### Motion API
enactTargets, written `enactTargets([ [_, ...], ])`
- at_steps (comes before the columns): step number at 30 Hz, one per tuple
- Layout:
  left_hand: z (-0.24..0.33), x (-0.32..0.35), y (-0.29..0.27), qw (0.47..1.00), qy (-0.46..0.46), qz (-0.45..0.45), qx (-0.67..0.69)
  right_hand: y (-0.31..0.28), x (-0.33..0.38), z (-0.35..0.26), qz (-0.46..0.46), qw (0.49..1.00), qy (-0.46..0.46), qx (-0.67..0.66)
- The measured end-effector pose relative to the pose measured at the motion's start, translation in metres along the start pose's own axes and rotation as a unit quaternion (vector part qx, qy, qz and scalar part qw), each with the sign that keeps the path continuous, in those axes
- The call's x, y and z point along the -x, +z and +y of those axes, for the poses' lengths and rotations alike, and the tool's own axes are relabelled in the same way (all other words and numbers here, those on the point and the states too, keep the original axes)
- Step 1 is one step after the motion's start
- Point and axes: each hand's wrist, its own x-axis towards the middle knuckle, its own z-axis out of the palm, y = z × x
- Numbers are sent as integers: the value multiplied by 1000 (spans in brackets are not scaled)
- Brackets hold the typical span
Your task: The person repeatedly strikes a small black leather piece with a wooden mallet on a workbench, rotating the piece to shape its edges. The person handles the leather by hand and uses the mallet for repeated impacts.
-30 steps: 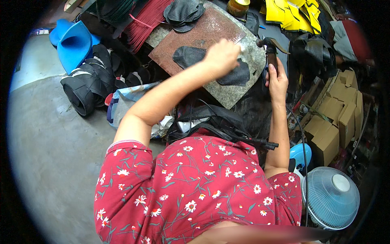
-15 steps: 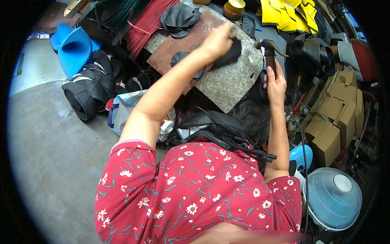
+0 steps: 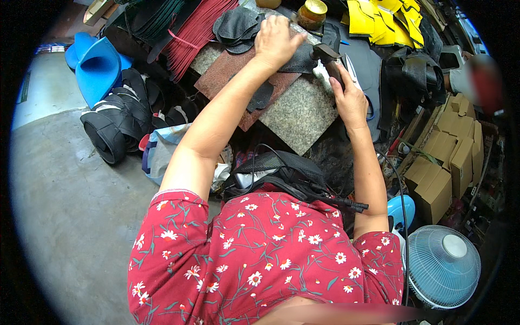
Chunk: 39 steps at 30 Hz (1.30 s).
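My right hand (image 3: 351, 103) grips a hammer by its handle, and the dark hammer head (image 3: 326, 52) hangs over the right edge of a grey speckled slab (image 3: 303, 116). My left hand (image 3: 276, 44) is spread, thumb out, fingers reaching past the far edge of a reddish-brown board (image 3: 219, 81) lying on the slab. Partly beneath it and to its right is a flat black piece (image 3: 299, 60). Beside the left hand sits a stack of black textured pieces (image 3: 237, 28); another dark piece (image 3: 261, 98) lies by my left forearm. Scissors (image 3: 352, 71) lie next to the hammer.
A jar with a yellow lid (image 3: 312, 13) and yellow-black pieces (image 3: 384, 21) are at the back. Red strands (image 3: 192, 38), blue sheets (image 3: 97, 65) and black rolls (image 3: 114, 122) lie left. Cardboard boxes (image 3: 433, 173), a fan (image 3: 444, 265) and a blurred person (image 3: 479, 81) are right.
My left hand has moved left and opened out from a closed shape. The hammer has swung left over the slab with my right hand, uncovering the scissors. The black piece has shifted up and left.
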Motion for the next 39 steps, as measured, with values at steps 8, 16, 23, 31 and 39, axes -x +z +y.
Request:
enactTargets([
  [8,-23,-8,-7,902,-174,-118,376,3,-2,4,-10,999,23,-38],
  [16,-19,3,28,902,-223,-75,362,4,-2,3,-15,999,30,-32],
  [23,-23,5,35,870,-218,-46,439,7,-2,7,-13,998,36,-40],
  [31,-9,3,22,981,0,23,190,-20,-9,-13,28,992,32,-118],
  [39,1,3,24,990,92,2,106,-30,-18,-45,71,994,-43,-76],
])
